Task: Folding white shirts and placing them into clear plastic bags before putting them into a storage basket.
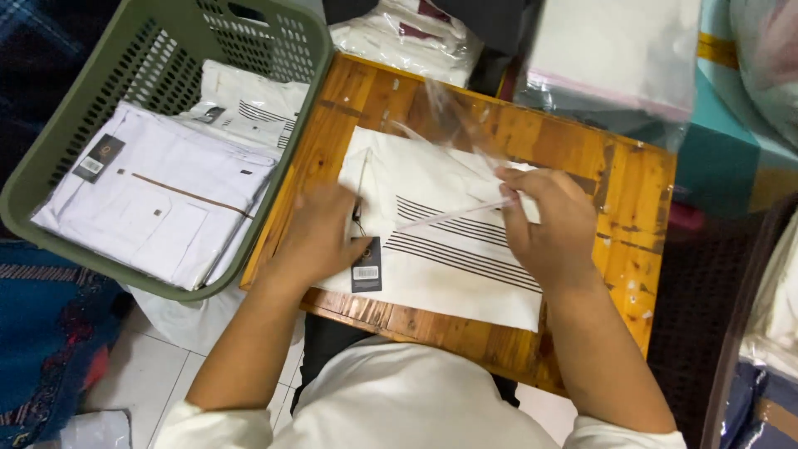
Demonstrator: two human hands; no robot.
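A folded white shirt (453, 258) with thin dark stripes lies on a small wooden table (632, 208). A dark hang tag (366, 266) dangles at its left side. My left hand (320, 233) rests flat on the shirt's left part, just above the tag. My right hand (549, 224) pinches the edge of a clear plastic bag (453, 125) that rises over the shirt's top right corner. The bag is see-through and blurred, so its full outline is hard to make out.
A green plastic basket (287, 145) at the left holds folded white shirts (158, 199) with dark tags. More bagged garments (615, 50) lie beyond the table at the top and right. A patterned blue cloth (50, 333) lies on the floor at the lower left.
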